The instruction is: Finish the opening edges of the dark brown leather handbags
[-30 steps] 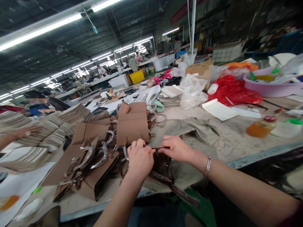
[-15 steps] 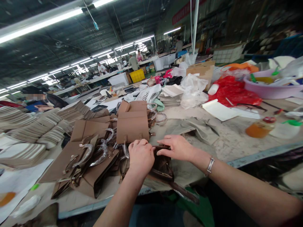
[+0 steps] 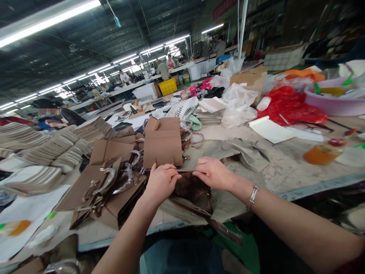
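A brown handbag (image 3: 194,194) lies at the table's front edge, its mouth facing me and its dark lining showing. My left hand (image 3: 162,182) pinches the far rim of the opening on the left. On the right, my right hand (image 3: 213,173) grips the same rim between thumb and fingers. One wrapped handle (image 3: 228,231) of this bag hangs over the edge toward me. Just beyond my left hand sits another brown bag (image 3: 162,146), flap side visible. More brown bags (image 3: 104,182) with plastic-wrapped handles are heaped to the left.
Stacks of beige panels (image 3: 48,148) fill the left side. A grey-brown sheet (image 3: 242,152) lies crumpled right of the bags. Farther right are a jar of amber liquid (image 3: 323,152), a red plastic bag (image 3: 285,106) and a lilac basin (image 3: 327,102). A co-worker (image 3: 61,116) sits at far left.
My left hand has shifted left along the rim, away from my right hand. The bag's mouth now gapes wider and shows more lining. The view has turned slightly left.
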Demonstrator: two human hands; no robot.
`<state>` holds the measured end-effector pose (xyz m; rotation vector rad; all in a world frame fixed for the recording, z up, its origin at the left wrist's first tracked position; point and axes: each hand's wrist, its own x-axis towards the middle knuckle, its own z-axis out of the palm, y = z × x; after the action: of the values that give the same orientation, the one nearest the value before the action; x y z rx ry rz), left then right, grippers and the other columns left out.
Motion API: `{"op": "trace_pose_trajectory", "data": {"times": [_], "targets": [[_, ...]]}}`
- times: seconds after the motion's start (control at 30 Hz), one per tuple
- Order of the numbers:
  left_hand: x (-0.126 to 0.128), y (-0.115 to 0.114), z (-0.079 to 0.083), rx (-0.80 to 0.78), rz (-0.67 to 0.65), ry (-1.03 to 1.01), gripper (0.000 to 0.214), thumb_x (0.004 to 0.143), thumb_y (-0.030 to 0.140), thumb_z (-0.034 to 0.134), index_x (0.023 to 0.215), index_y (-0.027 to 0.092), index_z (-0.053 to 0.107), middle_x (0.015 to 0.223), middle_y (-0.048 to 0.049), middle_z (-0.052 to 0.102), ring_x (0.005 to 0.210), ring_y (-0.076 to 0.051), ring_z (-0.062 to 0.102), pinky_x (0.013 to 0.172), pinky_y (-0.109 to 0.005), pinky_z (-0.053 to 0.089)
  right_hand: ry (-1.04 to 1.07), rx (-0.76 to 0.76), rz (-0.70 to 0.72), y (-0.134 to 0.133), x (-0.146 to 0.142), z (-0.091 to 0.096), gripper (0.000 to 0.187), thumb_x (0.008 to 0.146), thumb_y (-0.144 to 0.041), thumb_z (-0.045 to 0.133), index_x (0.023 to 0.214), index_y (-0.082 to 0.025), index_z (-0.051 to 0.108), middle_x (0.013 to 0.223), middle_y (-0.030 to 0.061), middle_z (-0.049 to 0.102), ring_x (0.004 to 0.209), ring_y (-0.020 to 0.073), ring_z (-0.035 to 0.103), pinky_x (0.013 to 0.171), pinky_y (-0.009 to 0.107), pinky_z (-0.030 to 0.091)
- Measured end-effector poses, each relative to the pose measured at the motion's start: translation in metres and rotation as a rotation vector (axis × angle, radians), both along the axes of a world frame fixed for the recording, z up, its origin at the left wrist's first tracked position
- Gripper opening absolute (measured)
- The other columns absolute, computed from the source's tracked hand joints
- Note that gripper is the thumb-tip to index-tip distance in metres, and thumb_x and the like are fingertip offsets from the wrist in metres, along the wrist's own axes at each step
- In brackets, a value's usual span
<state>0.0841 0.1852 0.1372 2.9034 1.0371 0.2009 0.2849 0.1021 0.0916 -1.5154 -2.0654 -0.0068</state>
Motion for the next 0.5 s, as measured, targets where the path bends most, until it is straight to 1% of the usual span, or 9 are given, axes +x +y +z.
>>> {"op": "trace_pose_trajectory", "data": {"times": [0.1, 0.23, 0.37, 0.5], "targets": [[0.0008, 0.0008, -0.0055, 0.016, 0.006, -0.026, 0.020, 0.089, 0.029, 0.050, 0.079, 0.022, 0.067, 0.099, -0.0018, 0.069, 0.091, -0.019, 0.062, 0.099, -0.045, 0.034, -0.008, 0.002, 0.010, -0.0008, -0.0012, 0.0000, 0.032, 0.092, -0.028, 0.050, 0.065, -0.015, 0.063, 0.068, 0.0022, 0.053, 0.068, 0.0137, 0.048, 0.063, 0.025, 0.035], [0.0046, -0.0013, -0.0098, 0.056, 0.030, -0.019, 0.022, 0.089, 0.028, 0.048, 0.076, 0.019, 0.063, 0.089, -0.0021, 0.068, 0.086, -0.019, 0.062, 0.086, -0.035, 0.041, -0.033, 0.001, 0.017, -0.0026, -0.0038, 0.0006, 0.032, 0.092, -0.028, 0.050, 0.065, -0.015, 0.063, 0.069, 0.0022, 0.053, 0.067, 0.0138, 0.048, 0.063, 0.026, 0.035], [0.0067, -0.0042, -0.0098, 0.081, 0.063, -0.002, 0.023, 0.089, 0.027, 0.048, 0.074, 0.019, 0.063, 0.085, -0.0032, 0.067, 0.083, -0.019, 0.061, 0.080, -0.032, 0.041, -0.040, -0.005, 0.006, -0.0038, -0.0049, 0.0004, 0.032, 0.093, -0.029, 0.048, 0.068, -0.016, 0.064, 0.070, 0.0026, 0.055, 0.068, 0.0136, 0.049, 0.063, 0.026, 0.035], [0.0070, -0.0068, -0.0094, 0.099, 0.091, 0.002, 0.023, 0.089, 0.027, 0.047, 0.074, 0.018, 0.062, 0.084, -0.0042, 0.067, 0.081, -0.019, 0.061, 0.076, -0.030, 0.041, -0.123, -0.048, -0.023, -0.0064, -0.0047, 0.0058, 0.038, 0.096, -0.034, 0.042, 0.071, -0.016, 0.066, 0.073, 0.0035, 0.057, 0.069, 0.0139, 0.051, 0.062, 0.026, 0.035]]}}
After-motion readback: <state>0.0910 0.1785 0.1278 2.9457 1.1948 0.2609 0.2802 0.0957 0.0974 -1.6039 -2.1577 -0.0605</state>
